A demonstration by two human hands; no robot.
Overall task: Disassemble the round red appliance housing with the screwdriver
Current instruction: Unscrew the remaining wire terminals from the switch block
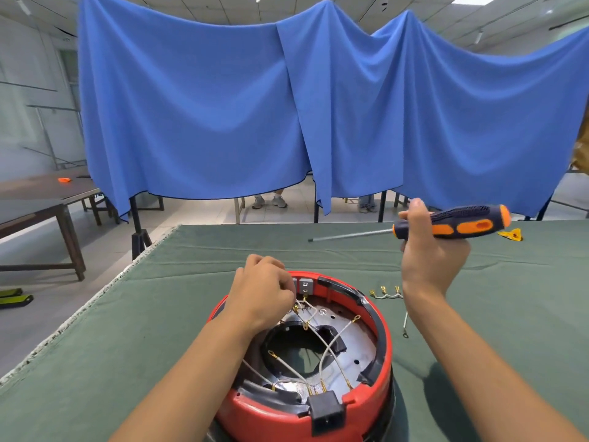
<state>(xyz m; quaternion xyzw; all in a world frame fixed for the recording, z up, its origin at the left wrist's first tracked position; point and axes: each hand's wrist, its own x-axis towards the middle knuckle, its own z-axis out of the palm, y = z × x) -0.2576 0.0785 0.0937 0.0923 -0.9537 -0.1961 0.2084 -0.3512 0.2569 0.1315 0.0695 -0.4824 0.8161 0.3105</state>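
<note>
The round red housing [302, 362] sits open-side up on the green table cloth [159, 330], its wires [331, 342] exposed. At the housing's far rim the left hand [264, 291] pinches a wire terminal, seemingly to free it. Beyond and right of the housing, the right hand [427, 250] grips the screwdriver [446, 224] raised clear, likely parked. A loose wire set [387, 293] lies just right of it.

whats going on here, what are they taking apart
A person is stripping down a round red housing on a green-covered table. The left hand pinches the white wires at its far rim, while the right hand holds an orange and black screwdriver up, off the work. A loose wire piece lies beside the housing.
</note>
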